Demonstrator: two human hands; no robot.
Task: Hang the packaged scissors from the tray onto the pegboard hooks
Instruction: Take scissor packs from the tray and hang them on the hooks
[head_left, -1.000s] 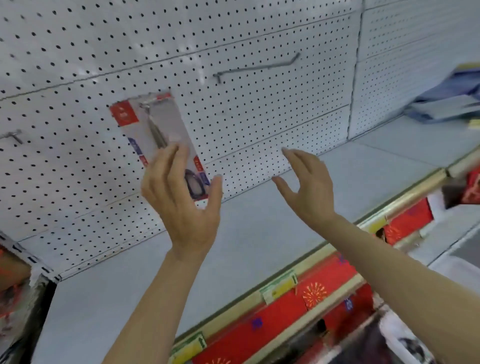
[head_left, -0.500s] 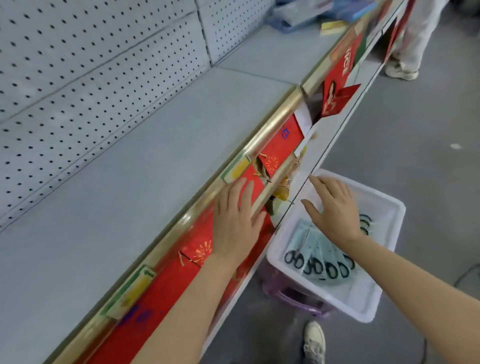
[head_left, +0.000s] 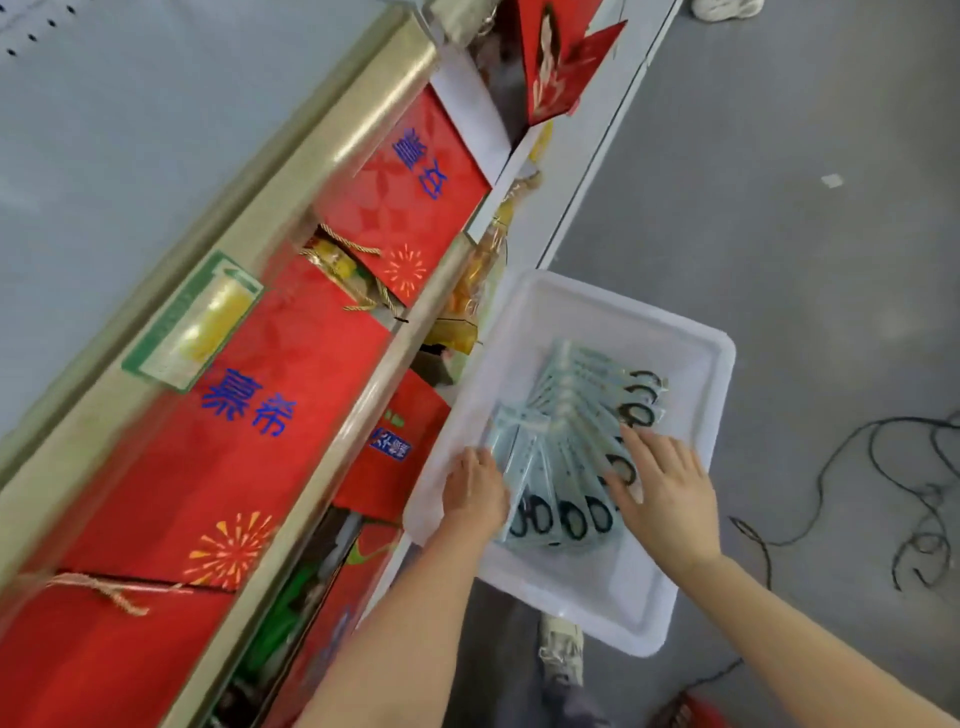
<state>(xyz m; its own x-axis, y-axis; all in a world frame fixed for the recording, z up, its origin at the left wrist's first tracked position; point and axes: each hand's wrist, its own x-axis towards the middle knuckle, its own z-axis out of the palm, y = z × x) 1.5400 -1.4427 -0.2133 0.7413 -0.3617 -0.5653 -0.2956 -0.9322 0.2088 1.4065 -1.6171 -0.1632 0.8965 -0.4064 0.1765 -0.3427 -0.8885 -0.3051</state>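
Both forearms reach down from the shelf. Left hand (head_left: 475, 496): lowered since a moment ago, fingers curled at the near edge of the packaged scissors (head_left: 566, 457); firm grip not confirmed. Right hand (head_left: 662, 493): flat, spread on the fan, holding nothing. White tray (head_left: 691, 343): floor level, stock plentiful. Red bags (head_left: 291, 415) beyond; pegboard almost wholly out of view. Next pick beginning.

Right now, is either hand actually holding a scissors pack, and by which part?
Nothing is lifted yet. The left hand touches the fanned scissors packs at their left edge; the right hand lies flat on top, in the white tray.
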